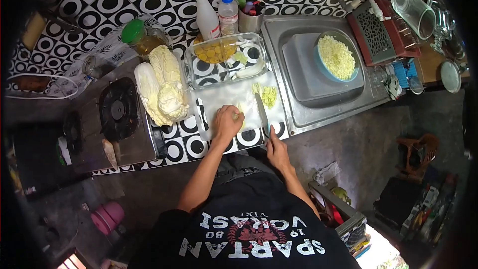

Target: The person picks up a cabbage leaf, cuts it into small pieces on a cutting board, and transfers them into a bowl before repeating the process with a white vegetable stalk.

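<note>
My left hand (pixel 229 120) is closed over a pale green-white vegetable piece (pixel 240 113), probably cabbage, pressed on the white cutting board (pixel 214 98). Its fingers hide most of the piece. My right hand (pixel 277 150) grips a knife (pixel 262 111) by its light blue handle, the blade pointing away from me across the board. A small heap of chopped greens (pixel 269 97) lies beside the blade's tip. Behind the board stands a divided glass container (pixel 190 72) with white stalk pieces (pixel 250 70) in its right compartment. Napa cabbages (pixel 149 89) lie left of the board.
A blue bowl of chopped cabbage (pixel 337 58) stands on the steel sink (pixel 294 114) to the right. Left is a gas stove (pixel 119 112). A white bottle (pixel 206 17), a blue-capped bottle (pixel 228 16) and a utensil cup (pixel 250 22) stand behind. A red rack (pixel 373 32) stands far right.
</note>
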Tool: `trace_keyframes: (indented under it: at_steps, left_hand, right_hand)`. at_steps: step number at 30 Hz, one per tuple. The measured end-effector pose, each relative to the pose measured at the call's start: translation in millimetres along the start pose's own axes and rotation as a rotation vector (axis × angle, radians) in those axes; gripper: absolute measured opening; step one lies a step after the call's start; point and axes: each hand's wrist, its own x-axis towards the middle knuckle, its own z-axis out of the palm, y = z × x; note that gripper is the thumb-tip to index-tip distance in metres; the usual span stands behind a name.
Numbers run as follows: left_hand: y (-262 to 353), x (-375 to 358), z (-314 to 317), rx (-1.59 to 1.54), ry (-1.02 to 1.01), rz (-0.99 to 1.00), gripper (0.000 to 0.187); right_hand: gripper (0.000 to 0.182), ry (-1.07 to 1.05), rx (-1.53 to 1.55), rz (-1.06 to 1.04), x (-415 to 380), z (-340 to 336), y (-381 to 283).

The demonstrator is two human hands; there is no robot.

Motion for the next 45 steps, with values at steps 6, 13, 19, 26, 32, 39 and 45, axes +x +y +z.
trace_keyframes:
  at_steps: [6, 13, 19, 26, 32, 39, 45]
  left_hand:
    - [24.1, -0.5, -10.5, -0.552, -0.161, -0.215, 0.022]
    - [41.2, 19.0, -16.1, -0.897, -0.063, -0.32, 0.027]
    - [-20.6, 9.7, -10.1, 0.018, -0.083, -0.273, 0.054]
    - [-25.2, 9.1, -23.2, -0.027, -0.238, -0.317, 0.042]
    - [-44.9, 8.8, -1.6, -0.082, -0.233, -0.244, 0.022]
    - [-6.7, 12.8, -6.5, -0.288, -0.198, -0.262, 0.017]
    - [9.7, 21.1, 15.8, -0.64, -0.218, -0.287, 0.017]
  right_hand:
    - [0.053, -0.044, 0.088, 0.041, -11.5, -20.8, 10.1]
    - [0.051, -0.091, 0.148, 0.019, 7.4, -43.0, 11.2]
    - [0.052, -0.131, 0.082, -0.062, 16.0, -40.9, 12.0]
    - [0.055, -0.216, -0.025, -0.156, 15.6, -12.9, -9.4]
    - [0.055, -0.219, 0.0, -0.162, 20.8, 3.0, -25.6]
    - [0.05, -0.06, 0.049, 0.056, 4.1, -10.7, -13.4]
    - [0.046, 0.059, 0.123, 0.151, -4.5, -11.0, -16.6]
